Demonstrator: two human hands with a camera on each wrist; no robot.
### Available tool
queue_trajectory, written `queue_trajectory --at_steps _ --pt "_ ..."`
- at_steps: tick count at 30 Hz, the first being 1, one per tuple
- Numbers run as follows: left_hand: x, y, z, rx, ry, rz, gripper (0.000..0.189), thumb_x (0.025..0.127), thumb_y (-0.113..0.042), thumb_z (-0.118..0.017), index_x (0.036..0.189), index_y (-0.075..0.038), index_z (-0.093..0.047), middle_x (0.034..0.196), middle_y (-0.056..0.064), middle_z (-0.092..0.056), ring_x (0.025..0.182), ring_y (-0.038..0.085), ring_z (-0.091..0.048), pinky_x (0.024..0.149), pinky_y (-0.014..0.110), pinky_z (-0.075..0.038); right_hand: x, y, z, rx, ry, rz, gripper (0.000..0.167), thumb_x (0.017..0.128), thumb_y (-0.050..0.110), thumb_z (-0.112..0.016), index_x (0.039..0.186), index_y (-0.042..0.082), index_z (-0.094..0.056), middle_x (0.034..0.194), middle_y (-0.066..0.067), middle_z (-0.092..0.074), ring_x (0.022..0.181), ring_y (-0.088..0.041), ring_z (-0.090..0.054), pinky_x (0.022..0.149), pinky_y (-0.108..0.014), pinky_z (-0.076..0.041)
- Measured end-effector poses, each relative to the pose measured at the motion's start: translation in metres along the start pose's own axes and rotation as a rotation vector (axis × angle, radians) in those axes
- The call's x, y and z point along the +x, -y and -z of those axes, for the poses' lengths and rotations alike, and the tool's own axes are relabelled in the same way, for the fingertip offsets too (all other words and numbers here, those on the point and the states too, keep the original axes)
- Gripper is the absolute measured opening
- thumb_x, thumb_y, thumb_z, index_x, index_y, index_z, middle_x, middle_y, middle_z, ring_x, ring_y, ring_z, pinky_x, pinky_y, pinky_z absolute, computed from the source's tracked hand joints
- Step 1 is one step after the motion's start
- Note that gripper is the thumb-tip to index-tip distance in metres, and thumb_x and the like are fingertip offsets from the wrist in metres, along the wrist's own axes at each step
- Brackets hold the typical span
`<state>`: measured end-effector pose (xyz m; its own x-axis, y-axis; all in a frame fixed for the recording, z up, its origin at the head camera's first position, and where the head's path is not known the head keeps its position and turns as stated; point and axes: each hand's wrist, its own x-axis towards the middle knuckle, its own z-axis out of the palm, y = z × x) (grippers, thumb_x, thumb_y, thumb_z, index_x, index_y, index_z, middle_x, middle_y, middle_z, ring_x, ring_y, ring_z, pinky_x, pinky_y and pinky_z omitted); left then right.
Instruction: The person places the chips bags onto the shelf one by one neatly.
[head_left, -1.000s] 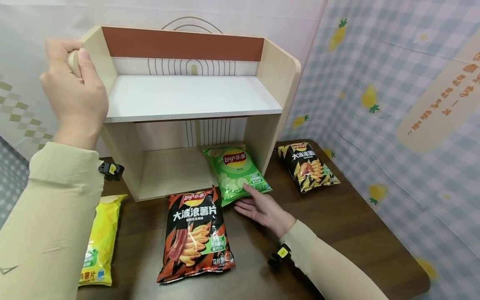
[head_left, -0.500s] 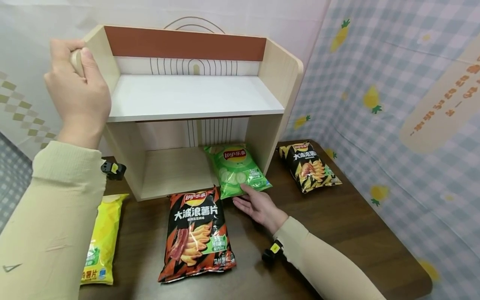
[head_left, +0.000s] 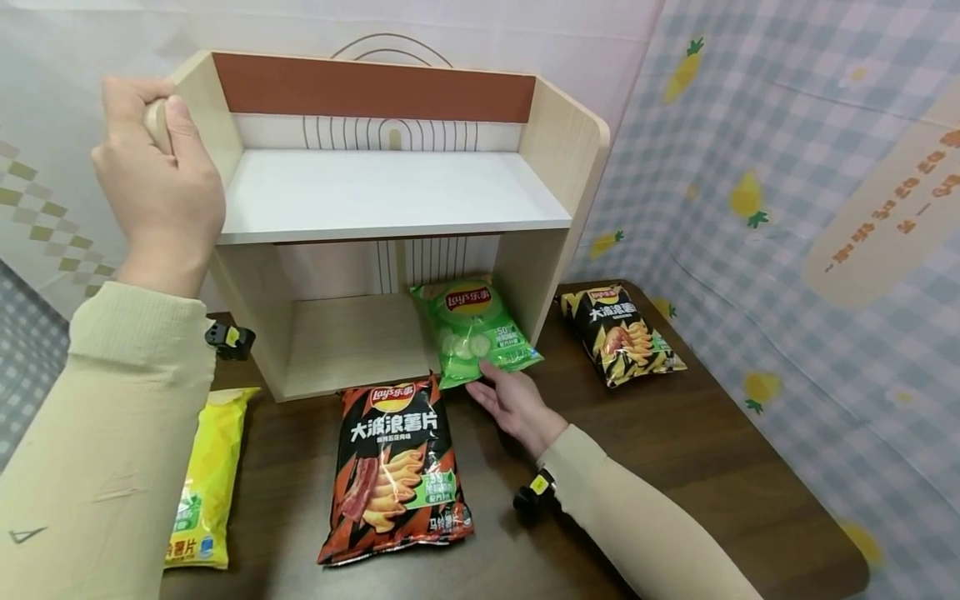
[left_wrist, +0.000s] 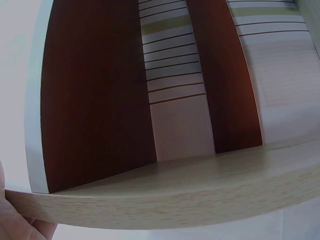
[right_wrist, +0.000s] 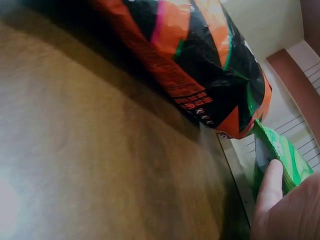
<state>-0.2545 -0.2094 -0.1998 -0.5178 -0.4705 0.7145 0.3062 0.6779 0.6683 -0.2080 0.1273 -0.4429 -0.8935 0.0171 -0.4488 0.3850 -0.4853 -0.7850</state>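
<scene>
My left hand (head_left: 161, 179) grips the upper left side panel of a small wooden shelf unit (head_left: 393, 232); in the left wrist view, fingers (left_wrist: 20, 222) wrap its pale edge. A green bag of potato chips (head_left: 471, 329) lies in the lower compartment at the right, its near end jutting past the front edge. My right hand (head_left: 517, 408) pinches that near end, thumb on top and fingers below. In the right wrist view, a finger (right_wrist: 272, 182) lies against the green bag's underside. A black and red bag of chips (head_left: 396, 475) lies just left of the right hand.
A yellow chip bag (head_left: 206, 483) lies at the left, partly behind the left sleeve. A black and yellow chip bag (head_left: 618, 333) rests right of the shelf unit on the brown table (head_left: 675, 467). Patterned cloth walls (head_left: 787, 167) stand behind and at the right.
The green chip bag has slid farther back into the lower compartment, with the right hand moving forward along with it. The left hand keeps its grip on the side panel.
</scene>
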Motion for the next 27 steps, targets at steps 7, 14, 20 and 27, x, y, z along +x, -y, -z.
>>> queue_trajectory --at_steps 7,14,20,27 --pt "0.0 0.001 -0.001 0.008 -0.007 -0.001 0.028 0.098 -0.04 -0.043 0.115 -0.027 -0.061 0.073 -0.021 -0.046 0.065 -0.006 -0.045 0.061 0.018 -0.033 0.011 0.0 -0.006 0.101 -0.007 -0.011 0.065 0.099 0.006 -0.052 0.152 0.002 -0.014 0.143 -0.025 -0.036 0.122 -0.035 -0.05 0.088 -0.029 -0.05" --pt "0.0 0.001 -0.001 0.006 -0.006 0.0 0.029 0.099 -0.04 -0.043 0.115 -0.025 -0.062 0.074 -0.02 -0.046 0.065 -0.006 -0.045 0.06 0.018 -0.034 0.015 -0.003 -0.008 0.131 -0.02 -0.018 0.061 0.099 0.004 -0.051 0.151 0.0 -0.018 0.139 -0.027 -0.04 0.121 -0.036 -0.051 0.087 -0.03 -0.051" --pt "0.001 0.001 -0.002 0.007 -0.01 -0.007 0.029 0.099 -0.04 -0.043 0.116 -0.024 -0.062 0.073 -0.021 -0.046 0.063 -0.008 -0.044 0.06 0.018 -0.034 0.013 -0.003 -0.005 0.112 0.003 -0.014 0.06 0.098 0.005 -0.054 0.149 -0.001 -0.022 0.139 -0.026 -0.04 0.121 -0.035 -0.052 0.088 -0.032 -0.051" --pt "0.001 0.001 -0.002 0.009 -0.005 0.006 0.028 0.099 -0.039 -0.043 0.116 -0.025 -0.061 0.075 -0.021 -0.047 0.065 -0.008 -0.045 0.06 0.018 -0.035 0.004 -0.004 -0.001 0.012 0.049 -0.019 0.049 0.099 0.016 -0.056 0.141 0.001 -0.036 0.142 -0.025 -0.039 0.119 -0.033 -0.055 0.089 -0.035 -0.051"
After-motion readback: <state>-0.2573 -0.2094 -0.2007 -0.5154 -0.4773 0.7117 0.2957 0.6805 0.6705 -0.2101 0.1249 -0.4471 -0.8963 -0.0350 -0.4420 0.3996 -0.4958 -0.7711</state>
